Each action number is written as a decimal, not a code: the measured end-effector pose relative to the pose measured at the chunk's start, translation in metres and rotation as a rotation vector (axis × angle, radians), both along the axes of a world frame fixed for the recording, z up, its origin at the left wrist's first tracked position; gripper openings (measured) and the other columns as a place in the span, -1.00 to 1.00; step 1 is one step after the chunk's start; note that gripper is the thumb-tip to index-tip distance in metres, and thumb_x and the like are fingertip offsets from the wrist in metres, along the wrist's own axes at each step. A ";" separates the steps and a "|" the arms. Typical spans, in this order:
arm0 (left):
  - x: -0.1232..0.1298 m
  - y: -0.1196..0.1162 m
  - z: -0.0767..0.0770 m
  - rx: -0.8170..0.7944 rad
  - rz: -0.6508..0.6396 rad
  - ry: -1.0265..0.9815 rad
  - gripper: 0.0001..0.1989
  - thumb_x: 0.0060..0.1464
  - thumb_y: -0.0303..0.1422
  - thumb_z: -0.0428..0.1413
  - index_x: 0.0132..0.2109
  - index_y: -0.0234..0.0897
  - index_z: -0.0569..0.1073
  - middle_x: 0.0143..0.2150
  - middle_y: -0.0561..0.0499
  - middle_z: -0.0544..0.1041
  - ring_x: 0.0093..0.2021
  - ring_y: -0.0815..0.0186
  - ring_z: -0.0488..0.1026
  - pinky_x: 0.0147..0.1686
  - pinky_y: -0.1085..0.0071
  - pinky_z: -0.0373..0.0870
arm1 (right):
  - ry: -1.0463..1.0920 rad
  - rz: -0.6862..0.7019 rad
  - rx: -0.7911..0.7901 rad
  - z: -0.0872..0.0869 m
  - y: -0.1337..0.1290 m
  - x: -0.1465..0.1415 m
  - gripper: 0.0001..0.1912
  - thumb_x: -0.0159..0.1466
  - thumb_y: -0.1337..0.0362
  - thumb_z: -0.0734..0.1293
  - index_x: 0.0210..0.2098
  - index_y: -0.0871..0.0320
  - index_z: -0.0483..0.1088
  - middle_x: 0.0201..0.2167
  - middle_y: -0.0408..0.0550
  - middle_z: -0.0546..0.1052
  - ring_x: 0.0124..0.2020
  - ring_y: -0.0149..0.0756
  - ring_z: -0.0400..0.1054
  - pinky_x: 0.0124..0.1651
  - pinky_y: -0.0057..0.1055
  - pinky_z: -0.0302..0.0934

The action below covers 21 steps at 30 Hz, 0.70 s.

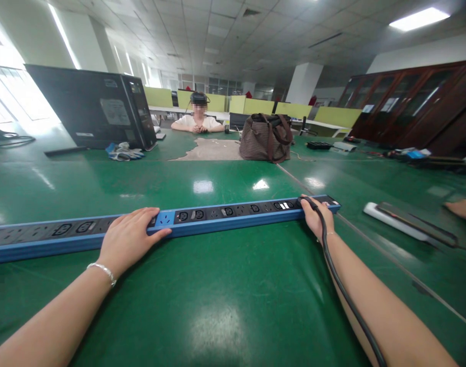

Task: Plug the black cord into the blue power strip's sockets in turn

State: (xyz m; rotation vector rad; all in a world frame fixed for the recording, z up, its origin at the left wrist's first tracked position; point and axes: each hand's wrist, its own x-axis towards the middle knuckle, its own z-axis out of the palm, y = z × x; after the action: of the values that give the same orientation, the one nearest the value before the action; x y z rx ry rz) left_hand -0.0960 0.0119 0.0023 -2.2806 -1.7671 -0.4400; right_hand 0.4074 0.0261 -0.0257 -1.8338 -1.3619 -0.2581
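Observation:
A long blue power strip (213, 214) with black outlets lies across the green table, running from the left edge to right of centre. My left hand (129, 234) rests across the strip left of centre, fingers over its top and thumb along its near side, gripping it. At the strip's right end, my right hand (315, 219) is closed around a black plug (304, 200) at the outlets. From that plug a black power cord (334, 272) runs down over my right forearm. My fingers partly hide the plug, so how far it sits in the outlet cannot be seen.
A black computer tower (91, 107) and gloves (124, 152) stand back left. A brown bag (265, 137) sits at the back, near a seated person (198, 120). At right lie a white power strip (393, 221) and another person's hand (464, 211).

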 end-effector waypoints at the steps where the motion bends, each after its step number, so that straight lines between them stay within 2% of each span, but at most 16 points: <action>1: 0.000 0.000 0.000 -0.001 0.001 0.003 -0.34 0.09 0.06 -0.10 0.14 -0.35 0.33 0.13 -0.24 0.43 0.11 -0.02 0.36 0.08 0.05 0.22 | 0.022 0.003 0.017 -0.001 0.000 0.001 -0.56 0.22 0.01 0.13 -0.15 0.08 0.51 -0.15 -0.02 0.57 0.01 -0.10 0.36 0.23 0.01 -0.07; 7: 0.001 0.000 0.000 0.003 0.013 0.017 -0.35 0.10 0.06 -0.10 0.14 -0.33 0.33 0.12 -0.22 0.43 0.11 0.00 0.36 0.09 0.08 0.22 | 0.097 0.055 0.093 0.000 0.003 0.001 -0.49 0.19 -0.10 0.16 -0.19 0.14 0.52 -0.22 0.02 0.59 -0.03 -0.07 0.38 0.22 0.00 -0.04; 9: 0.001 -0.001 0.001 0.001 0.013 0.015 -0.35 0.10 0.06 -0.11 0.14 -0.34 0.33 0.12 -0.22 0.43 0.10 -0.01 0.36 0.09 0.08 0.22 | 0.229 0.047 0.231 0.005 0.005 0.002 -0.46 0.21 -0.11 0.14 -0.15 0.16 0.50 -0.20 0.04 0.57 -0.06 -0.09 0.40 0.14 -0.04 0.10; 12: 0.001 -0.001 0.001 0.000 0.007 0.008 -0.35 0.09 0.07 -0.11 0.13 -0.34 0.33 0.12 -0.23 0.43 0.10 -0.01 0.36 0.08 0.07 0.22 | 0.443 -0.037 0.460 0.011 0.006 0.012 -0.40 0.25 -0.11 0.08 -0.09 0.21 0.46 -0.16 0.07 0.55 -0.14 -0.14 0.44 -0.04 -0.14 0.29; 15: 0.001 0.000 0.000 0.005 0.008 0.001 -0.34 0.09 0.07 -0.11 0.13 -0.35 0.33 0.12 -0.24 0.43 0.11 -0.02 0.36 0.09 0.07 0.22 | 0.363 -0.060 0.398 0.007 0.002 0.029 -0.47 0.18 -0.09 0.21 -0.15 0.21 0.50 -0.17 0.07 0.56 -0.09 -0.11 0.42 0.02 -0.16 0.25; 18: 0.001 0.000 0.000 0.006 0.009 0.000 -0.34 0.09 0.07 -0.11 0.13 -0.35 0.34 0.11 -0.24 0.43 0.11 -0.01 0.36 0.09 0.07 0.22 | 0.325 -0.067 0.317 -0.002 -0.002 0.044 -0.48 0.17 -0.08 0.22 -0.16 0.20 0.51 -0.15 0.07 0.56 -0.06 -0.11 0.40 0.06 -0.17 0.23; 21: 0.001 -0.001 0.000 0.007 -0.003 -0.005 -0.35 0.09 0.06 -0.10 0.13 -0.35 0.34 0.11 -0.23 0.44 0.10 -0.01 0.36 0.09 0.06 0.22 | 0.285 -0.012 0.243 -0.006 -0.002 0.051 -0.51 0.19 -0.08 0.21 -0.16 0.15 0.51 -0.15 0.03 0.56 -0.04 -0.12 0.39 0.09 -0.18 0.20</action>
State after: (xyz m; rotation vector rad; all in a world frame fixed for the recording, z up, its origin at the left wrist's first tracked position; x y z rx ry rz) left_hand -0.0953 0.0112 0.0022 -2.2791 -1.7624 -0.4523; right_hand 0.4580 0.0242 -0.0315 -1.6073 -1.0740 -0.1536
